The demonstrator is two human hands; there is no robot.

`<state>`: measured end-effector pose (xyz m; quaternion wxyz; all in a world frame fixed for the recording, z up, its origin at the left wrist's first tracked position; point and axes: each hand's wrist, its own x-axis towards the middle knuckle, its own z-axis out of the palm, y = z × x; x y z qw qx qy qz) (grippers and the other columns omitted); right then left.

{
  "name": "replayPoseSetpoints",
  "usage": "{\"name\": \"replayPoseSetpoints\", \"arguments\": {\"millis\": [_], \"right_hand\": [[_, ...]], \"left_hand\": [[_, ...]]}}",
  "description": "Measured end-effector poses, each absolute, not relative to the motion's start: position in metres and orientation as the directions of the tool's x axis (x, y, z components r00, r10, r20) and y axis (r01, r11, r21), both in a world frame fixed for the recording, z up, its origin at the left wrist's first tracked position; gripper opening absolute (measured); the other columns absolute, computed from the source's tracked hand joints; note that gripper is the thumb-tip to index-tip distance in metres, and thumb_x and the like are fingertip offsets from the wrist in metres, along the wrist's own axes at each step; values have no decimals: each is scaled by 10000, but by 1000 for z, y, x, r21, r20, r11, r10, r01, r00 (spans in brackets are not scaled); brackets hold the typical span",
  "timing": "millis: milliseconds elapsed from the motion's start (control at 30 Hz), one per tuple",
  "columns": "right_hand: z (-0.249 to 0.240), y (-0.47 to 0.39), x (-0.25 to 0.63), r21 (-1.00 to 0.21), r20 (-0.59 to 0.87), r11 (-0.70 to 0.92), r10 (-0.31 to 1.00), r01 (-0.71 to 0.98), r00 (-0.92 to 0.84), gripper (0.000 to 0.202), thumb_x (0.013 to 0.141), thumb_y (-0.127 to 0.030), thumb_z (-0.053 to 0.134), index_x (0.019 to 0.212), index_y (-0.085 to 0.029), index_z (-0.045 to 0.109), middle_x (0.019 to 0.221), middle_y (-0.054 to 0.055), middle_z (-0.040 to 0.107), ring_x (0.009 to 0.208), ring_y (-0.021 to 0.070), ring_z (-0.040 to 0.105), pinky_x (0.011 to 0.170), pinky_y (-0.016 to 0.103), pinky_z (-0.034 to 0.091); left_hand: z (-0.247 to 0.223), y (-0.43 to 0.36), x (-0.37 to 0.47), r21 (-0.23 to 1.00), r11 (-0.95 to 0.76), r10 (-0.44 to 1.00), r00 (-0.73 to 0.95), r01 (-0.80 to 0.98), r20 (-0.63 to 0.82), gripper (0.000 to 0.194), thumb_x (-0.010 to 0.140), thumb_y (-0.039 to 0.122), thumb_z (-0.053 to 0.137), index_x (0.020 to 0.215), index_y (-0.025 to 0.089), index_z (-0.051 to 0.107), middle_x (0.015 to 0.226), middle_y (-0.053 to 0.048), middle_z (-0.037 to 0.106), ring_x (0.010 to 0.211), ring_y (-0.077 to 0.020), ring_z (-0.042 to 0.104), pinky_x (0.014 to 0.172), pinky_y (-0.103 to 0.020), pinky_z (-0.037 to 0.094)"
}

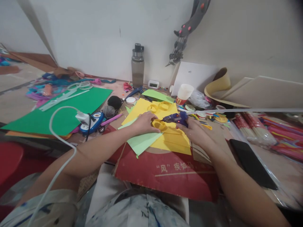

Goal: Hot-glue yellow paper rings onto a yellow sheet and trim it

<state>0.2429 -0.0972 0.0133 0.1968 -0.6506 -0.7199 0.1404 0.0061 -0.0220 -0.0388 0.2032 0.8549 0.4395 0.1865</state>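
In the head view, my left hand (145, 124) holds a yellow paper ring (159, 125) between thumb and fingers, over yellow sheets. A dark blue glue gun (174, 118) is gripped in my right hand (193, 130), and its nozzle points left at the ring. Two more yellow paper loops (163, 106) lie just behind on the yellow paper (180, 145). Light green paper (144, 143) lies under my left wrist. Beneath the sheets is a red board (165, 179) with white printed characters.
Green sheets (94, 97) with pale strips lie at left, near a blue power socket (94, 123) and white cable (53, 126). A bottle (137, 67) stands by the wall. Paper cups (184, 93) are behind my right hand; a black phone (252, 162) lies at right.
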Motion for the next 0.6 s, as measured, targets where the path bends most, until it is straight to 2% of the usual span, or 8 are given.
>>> {"name": "replayPoseSetpoints", "arguments": {"millis": [100,233,367,467,600], "right_hand": [[16,-101,234,-377,78,96,994,921,-72,260,941,-320,535,1079,-138,658,1090,165,728,994,274,672,827,328,473],[16,-104,223,-290,42,121,993,949,-114,292,984,-306,489,1096,-106,669,1164,193,712,1089,292,659,912,344,461],[10,-103,220,-219,35,121,993,968,-116,314,999,-306,474,1124,-101,676,1149,192,722,1103,294,656,922,344,454],[7,-104,220,-210,68,141,989,967,-130,309,995,-298,484,1168,-117,666,1146,179,726,1108,285,658,913,326,452],[5,-104,219,-193,59,125,992,973,-115,291,993,-312,485,1127,-130,668,1101,172,733,1047,287,674,865,324,459]], "left_hand": [[-38,-22,6,511,-543,822,548,667,158,643,652,634,795,1110,199,677,1112,-77,668,1038,-272,615,870,-374,464],[-38,-23,7,501,-544,822,546,673,159,614,649,626,800,1080,206,680,1096,-65,669,1025,-262,614,862,-370,458],[-40,-23,7,491,-541,827,538,683,163,586,646,618,803,1057,215,689,1080,-55,668,1010,-261,618,851,-369,458],[-42,-22,8,485,-542,828,534,687,170,581,633,612,811,1047,221,694,1072,-52,667,1001,-261,620,853,-368,458],[-45,-20,8,480,-547,827,533,686,180,591,633,636,799,1053,232,701,1067,-52,668,985,-255,620,842,-365,458]]}}
